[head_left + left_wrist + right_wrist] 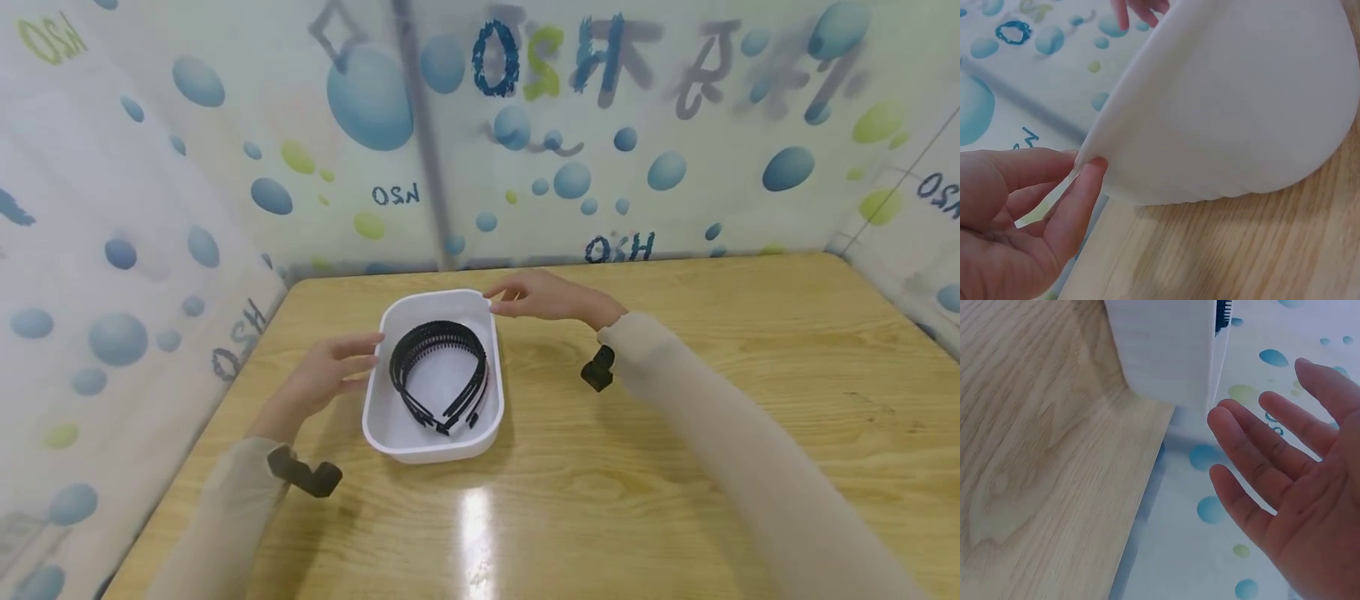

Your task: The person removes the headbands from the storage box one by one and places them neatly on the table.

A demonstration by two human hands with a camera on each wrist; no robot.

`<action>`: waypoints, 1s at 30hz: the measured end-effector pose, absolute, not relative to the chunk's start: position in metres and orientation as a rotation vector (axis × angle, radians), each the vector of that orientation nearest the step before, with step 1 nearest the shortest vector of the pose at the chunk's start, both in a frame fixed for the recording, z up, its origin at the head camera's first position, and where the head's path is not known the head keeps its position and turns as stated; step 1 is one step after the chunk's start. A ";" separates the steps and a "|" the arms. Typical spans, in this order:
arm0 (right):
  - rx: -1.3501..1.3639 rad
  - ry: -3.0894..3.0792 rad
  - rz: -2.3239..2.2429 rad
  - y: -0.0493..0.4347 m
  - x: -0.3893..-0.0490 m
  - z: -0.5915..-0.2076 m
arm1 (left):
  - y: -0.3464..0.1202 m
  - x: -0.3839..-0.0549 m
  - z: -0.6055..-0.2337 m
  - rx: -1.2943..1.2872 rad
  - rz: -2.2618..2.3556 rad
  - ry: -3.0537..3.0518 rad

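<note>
A white plastic bin (pixel 431 454) with rounded corners stands on the table, left of centre. Inside it lie several black headbands (pixel 405 350) bunched together, some with comb-like teeth. My left hand (pixel 326 371) is at the bin's left side; its fingers stay nearly straight. In the left wrist view, the left fingertips (pixel 1094 169) touch the bin's rim. My right hand (pixel 543 297) reaches to the far right corner of the bin, fingers extended. The right wrist view shows those fingers (pixel 1235 431) spread beside the rim, holding nothing; whether one touches it I cannot tell.
The wooden table (pixel 720 383) extends well to the right of the bin. A white curtain-like backdrop (pixel 510 200) with blue and green bubbles rises behind the table and along both sides. Each wrist carries a black camera mount (pixel 598 368).
</note>
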State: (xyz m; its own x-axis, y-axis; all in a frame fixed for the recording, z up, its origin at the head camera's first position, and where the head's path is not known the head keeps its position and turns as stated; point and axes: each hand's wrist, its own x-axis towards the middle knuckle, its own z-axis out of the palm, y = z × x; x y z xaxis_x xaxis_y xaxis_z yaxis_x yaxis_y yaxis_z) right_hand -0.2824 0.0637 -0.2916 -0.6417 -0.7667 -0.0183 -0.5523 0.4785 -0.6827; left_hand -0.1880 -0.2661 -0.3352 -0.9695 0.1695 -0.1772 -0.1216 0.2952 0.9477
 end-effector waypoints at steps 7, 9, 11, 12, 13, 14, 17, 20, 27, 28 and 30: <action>-1.216 2.349 -0.821 0.037 -0.289 -0.286 | -0.267 -0.192 -0.337 0.037 1.732 2.318; -1.227 2.346 -0.790 0.030 -0.291 -0.285 | -0.267 -0.193 -0.337 0.036 1.730 2.313; -1.235 2.354 -0.761 0.024 -0.292 -0.284 | -0.266 -0.194 -0.336 0.034 1.735 2.305; -1.234 2.361 -0.750 0.022 -0.293 -0.283 | -0.266 -0.194 -0.336 0.037 1.736 2.302; -1.230 2.368 -0.741 0.019 -0.294 -0.283 | -0.266 -0.195 -0.336 0.037 1.737 2.301; -1.229 2.378 -0.732 0.016 -0.294 -0.283 | -0.266 -0.195 -0.336 0.039 1.739 2.297; -1.243 2.391 -0.711 0.007 -0.296 -0.285 | -0.266 -0.194 -0.335 0.035 1.744 2.290; -1.264 2.396 -0.691 -0.002 -0.297 -0.287 | -0.268 -0.194 -0.336 0.041 1.744 2.285; -1.255 2.404 -0.621 -0.019 -0.302 -0.291 | -0.269 -0.193 -0.338 0.034 1.774 2.253; -1.256 2.402 -0.610 -0.021 -0.302 -0.291 | -0.269 -0.193 -0.338 0.032 1.777 2.250; -1.260 2.403 -0.586 -0.024 -0.303 -0.291 | -0.270 -0.193 -0.338 0.037 1.776 2.251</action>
State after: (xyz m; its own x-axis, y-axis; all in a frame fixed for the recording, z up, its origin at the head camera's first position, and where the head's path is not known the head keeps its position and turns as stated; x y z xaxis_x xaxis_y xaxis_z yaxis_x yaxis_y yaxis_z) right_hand -0.3035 -0.0241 -0.2915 -0.5352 -0.8354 -0.1248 -0.6843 0.5155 -0.5158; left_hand -0.1926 -0.2698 -0.3383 -0.9623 0.1878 -0.1967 -0.1475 0.2469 0.9577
